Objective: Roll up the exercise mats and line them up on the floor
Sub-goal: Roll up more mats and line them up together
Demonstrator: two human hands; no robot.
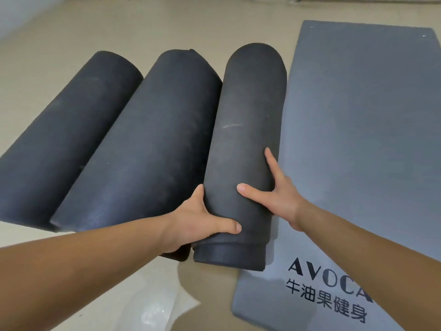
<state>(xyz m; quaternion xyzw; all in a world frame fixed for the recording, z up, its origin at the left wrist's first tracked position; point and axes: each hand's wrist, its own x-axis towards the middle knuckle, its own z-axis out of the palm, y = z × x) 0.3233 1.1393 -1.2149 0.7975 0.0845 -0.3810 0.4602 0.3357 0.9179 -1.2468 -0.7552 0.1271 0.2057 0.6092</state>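
Three dark rolled mats lie side by side on the floor: the left roll (64,139), the middle roll (148,144) and the right roll (245,130). My left hand (202,220) grips the near end of the right roll, thumb over its top and fingers hidden between it and the middle roll. My right hand (274,194) holds the same roll from its right side, thumb and index finger spread over its surface. A grey mat (358,139) with black lettering lies flat to the right, its left edge under the right roll.
Beige floor (167,27) stretches beyond the rolls to a wall at the far end. A crumpled clear plastic sheet (155,309) lies on the floor close to me, below the rolls.
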